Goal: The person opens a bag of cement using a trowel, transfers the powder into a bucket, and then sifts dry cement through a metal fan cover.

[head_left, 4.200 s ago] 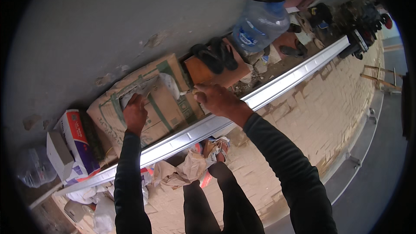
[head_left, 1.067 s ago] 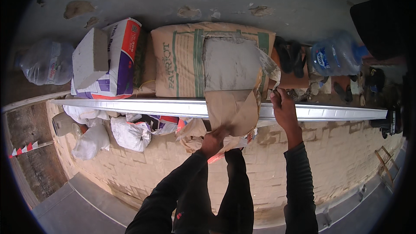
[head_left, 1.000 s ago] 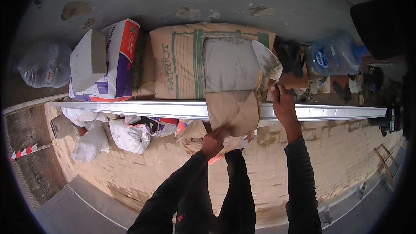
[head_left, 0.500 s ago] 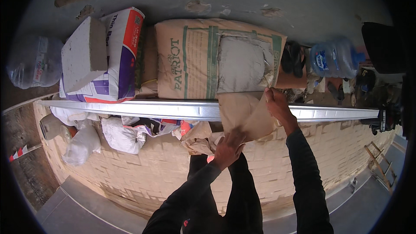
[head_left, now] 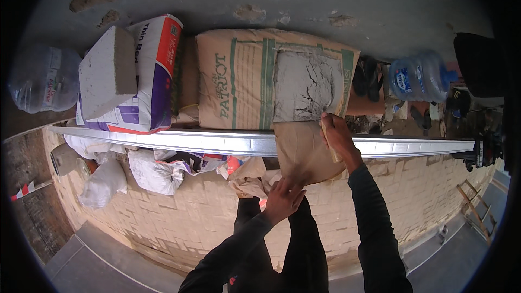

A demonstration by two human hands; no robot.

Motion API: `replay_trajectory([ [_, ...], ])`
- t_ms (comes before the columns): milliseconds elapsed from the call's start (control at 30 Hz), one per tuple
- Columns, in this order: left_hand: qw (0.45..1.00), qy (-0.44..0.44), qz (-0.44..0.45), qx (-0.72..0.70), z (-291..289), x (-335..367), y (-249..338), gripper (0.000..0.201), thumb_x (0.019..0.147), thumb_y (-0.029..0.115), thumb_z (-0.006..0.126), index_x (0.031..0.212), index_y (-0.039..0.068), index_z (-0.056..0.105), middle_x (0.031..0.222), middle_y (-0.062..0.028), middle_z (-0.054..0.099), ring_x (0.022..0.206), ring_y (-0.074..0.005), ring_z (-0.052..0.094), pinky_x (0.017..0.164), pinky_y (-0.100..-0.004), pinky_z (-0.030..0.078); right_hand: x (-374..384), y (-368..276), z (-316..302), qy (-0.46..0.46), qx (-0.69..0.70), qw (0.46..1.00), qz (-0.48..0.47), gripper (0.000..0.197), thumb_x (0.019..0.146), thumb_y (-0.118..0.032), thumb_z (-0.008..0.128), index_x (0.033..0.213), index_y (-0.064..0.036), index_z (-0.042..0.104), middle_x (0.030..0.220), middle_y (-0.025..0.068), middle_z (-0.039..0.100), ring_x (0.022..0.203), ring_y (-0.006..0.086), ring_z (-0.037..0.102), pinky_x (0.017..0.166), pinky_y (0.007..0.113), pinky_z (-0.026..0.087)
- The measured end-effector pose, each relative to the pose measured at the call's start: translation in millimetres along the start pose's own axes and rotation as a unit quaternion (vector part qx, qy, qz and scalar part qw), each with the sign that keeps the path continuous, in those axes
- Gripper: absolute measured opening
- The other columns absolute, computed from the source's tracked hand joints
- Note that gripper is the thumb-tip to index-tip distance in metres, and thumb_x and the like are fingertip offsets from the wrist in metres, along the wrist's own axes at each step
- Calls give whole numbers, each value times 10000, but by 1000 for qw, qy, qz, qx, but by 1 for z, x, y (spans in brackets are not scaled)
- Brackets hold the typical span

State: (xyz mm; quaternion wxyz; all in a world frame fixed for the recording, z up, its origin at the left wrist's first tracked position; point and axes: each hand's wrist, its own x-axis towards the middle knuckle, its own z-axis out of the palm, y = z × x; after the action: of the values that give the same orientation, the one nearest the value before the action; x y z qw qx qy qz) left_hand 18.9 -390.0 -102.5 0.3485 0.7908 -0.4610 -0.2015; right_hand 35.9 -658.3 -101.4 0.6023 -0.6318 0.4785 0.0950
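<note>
Beside the wall (head_left: 217, 0) lay the bag (head_left: 233, 78), probably heavy, its powder (head_left: 301, 87) likely soft, its thin flap (head_left: 304, 149) seemingly best held by the lower edge, where the left hand's (head_left: 283, 202) grip was unclear, while the right hand (head_left: 342, 138) gripped a pale handle (head_left: 335, 155).

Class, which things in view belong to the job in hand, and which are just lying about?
In the job:
left hand, at the paper flap's lower edge
right hand, gripping a pale tool handle
opened brown sack
grey powder

Apparently lying about:
pale block
purple-and-white sack
blue water bottle
black sandals
</note>
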Motion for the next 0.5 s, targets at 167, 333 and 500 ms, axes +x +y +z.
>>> replay_trajectory([
  [167, 999, -10, 37, 22, 7, -9, -8, 406, 867, 217, 733, 1251, 131, 635, 1149, -122, 568, 967, -313, 590, 778, -431, 499, -11, 3, 0, 7, 19, 1000, 0, 418, 1062, -387, 441, 851, -41, 545, 586, 33, 498, 458, 133, 482, 434, 323, 411],
  [333, 999, -17, 39, 27, 8, -12, -7, 410, 869, 233, 730, 1256, 136, 635, 1158, -110, 559, 992, -308, 576, 801, -435, 492, -31, -9, -8, 24, 22, 999, 29, 403, 1062, -385, 443, 894, -31, 537, 616, 38, 506, 480, 128, 489, 440, 321, 415],
  [500, 999, -4, 35, 6, -5, -10, -1, 425, 857, 231, 742, 1259, 144, 636, 1166, -109, 550, 953, -309, 566, 785, -438, 483, -41, -20, -14, 16, -6, 1000, 12, 404, 1062, -392, 439, 919, -27, 539, 619, 37, 509, 484, 128, 491, 448, 318, 421],
])
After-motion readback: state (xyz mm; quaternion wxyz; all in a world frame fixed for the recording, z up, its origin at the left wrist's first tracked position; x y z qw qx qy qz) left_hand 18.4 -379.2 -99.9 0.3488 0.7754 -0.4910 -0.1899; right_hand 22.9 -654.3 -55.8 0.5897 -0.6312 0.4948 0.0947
